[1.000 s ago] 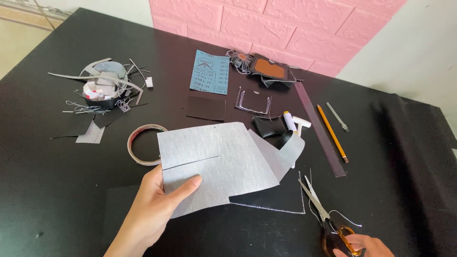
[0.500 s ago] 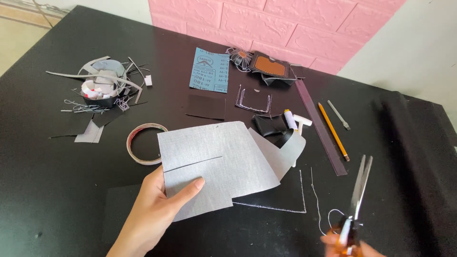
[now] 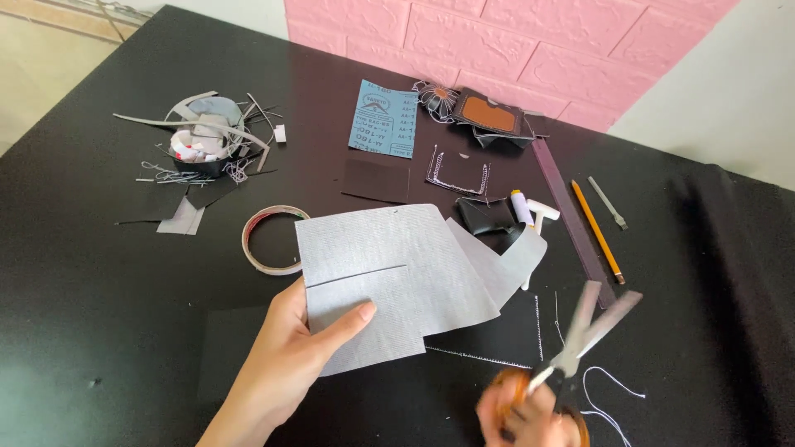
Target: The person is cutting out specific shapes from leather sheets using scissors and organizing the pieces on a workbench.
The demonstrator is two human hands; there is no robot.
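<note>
My left hand (image 3: 290, 364) grips the near left corner of a grey sheet of fabric-like material (image 3: 397, 273), thumb on top; the sheet has a straight slit across it and its far right part is folded over. My right hand (image 3: 530, 418), blurred at the bottom edge, holds orange-handled scissors (image 3: 580, 339) with the blades slightly apart and pointing up and away, right of the sheet. A black piece with white stitching (image 3: 497, 335) lies under the sheet's right side.
A roll of tape (image 3: 269, 240) lies left of the sheet. Scraps and a small bowl (image 3: 203, 153) sit at far left. Blue sandpaper (image 3: 385, 120), black leather pieces (image 3: 489, 116), a dark ruler (image 3: 571, 215), a pencil (image 3: 598, 232) and a white-handled tool (image 3: 537, 217) lie beyond.
My right hand has lifted the scissors off the table and swung them upright, then tilted them toward the sheet. My left hand keeps its hold on the grey sheet.
</note>
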